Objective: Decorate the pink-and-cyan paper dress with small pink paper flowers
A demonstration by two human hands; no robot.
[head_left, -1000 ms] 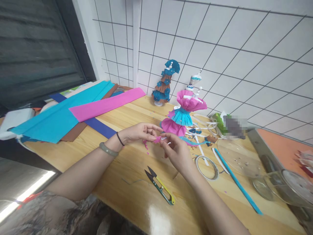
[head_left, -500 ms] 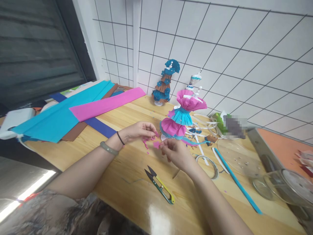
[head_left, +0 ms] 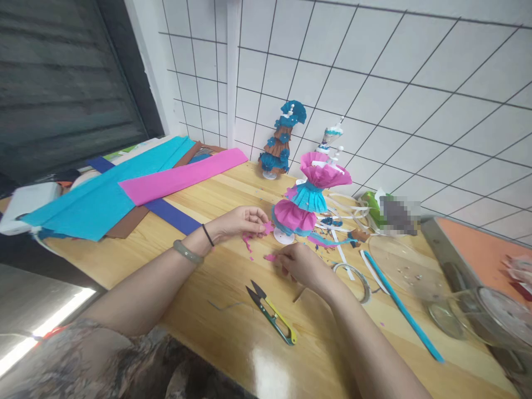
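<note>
My left hand (head_left: 246,223) pinches a small pink paper flower (head_left: 269,228) between thumb and fingertips. Lower and to the right, my right hand (head_left: 300,265) is closed on a small pink paper piece (head_left: 271,257), just above the table. Pink scraps (head_left: 248,244) lie on the wood beneath and between the hands. Just behind them stands a figure in a tiered pink and turquoise crepe-paper dress (head_left: 297,216) on a clear round base. Yellow-handled thread snips (head_left: 272,315) rest on the table nearer to me, blades apart.
A figure in a blue and brown paper dress (head_left: 277,145) stands by the tiled wall. Pink (head_left: 187,176) and turquoise crepe-paper strips (head_left: 103,191) lie at left. At right are a tape roll (head_left: 366,288), a turquoise strip (head_left: 405,307) and a clear jar (head_left: 469,316).
My right hand has moved slightly down, away from my left, with its pink piece. The pink flower in my left fingers now shows more fully.
</note>
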